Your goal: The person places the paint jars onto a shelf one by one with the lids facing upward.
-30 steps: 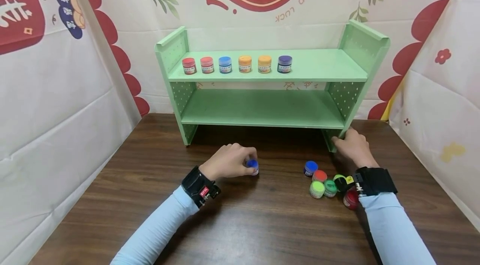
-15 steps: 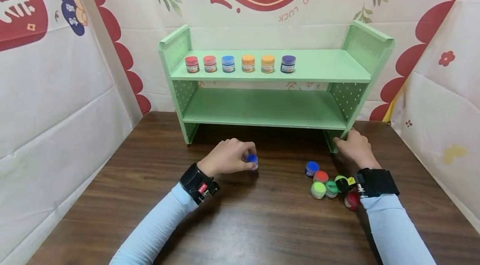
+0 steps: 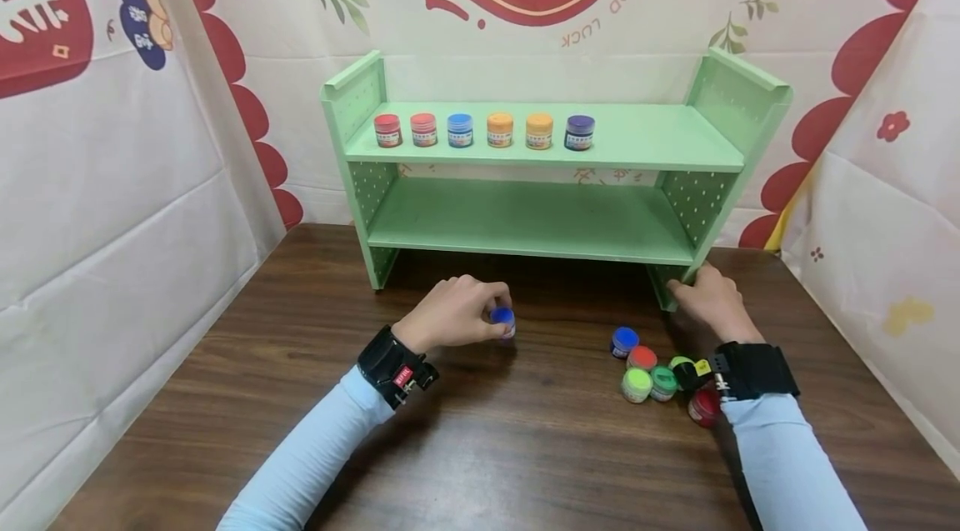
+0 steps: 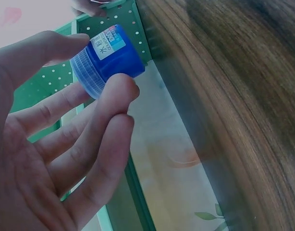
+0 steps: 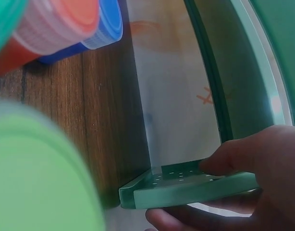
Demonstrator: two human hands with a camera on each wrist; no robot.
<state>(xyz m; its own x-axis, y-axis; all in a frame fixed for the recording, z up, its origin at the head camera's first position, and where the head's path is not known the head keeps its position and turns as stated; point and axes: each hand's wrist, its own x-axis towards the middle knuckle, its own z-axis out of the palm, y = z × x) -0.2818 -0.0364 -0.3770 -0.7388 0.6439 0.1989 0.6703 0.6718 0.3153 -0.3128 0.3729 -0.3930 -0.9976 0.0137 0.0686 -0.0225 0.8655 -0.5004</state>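
A small blue gouache paint jar [image 3: 503, 320] is pinched between thumb and fingers of my left hand [image 3: 452, 313], over the table in front of the shelf. The left wrist view shows its ridged lid [image 4: 86, 72] towards the palm and a white label on its side. My right hand [image 3: 712, 304] grips the lower right side panel [image 5: 186, 190] of the green shelf [image 3: 525, 218], thumb on one face and fingers on the other. Along the upper board stands a row of jars: two red [image 3: 387, 131], one blue [image 3: 460, 131], two orange [image 3: 499, 130] and one dark purple [image 3: 579, 132].
Several more jars stand on the brown table [image 3: 480, 448] near my right wrist: blue [image 3: 624, 342], orange-red [image 3: 642, 359], light green [image 3: 636, 385], dark green [image 3: 663, 383] and dark red [image 3: 703, 408]. Another light green one is partly hidden by the wrist camera. Printed cloth [image 3: 525, 72] surrounds the table.
My left hand, with the blue paint jar, has shifted slightly towards the shelf. The right hand keeps its grip on the side panel. The head view has turned a little.
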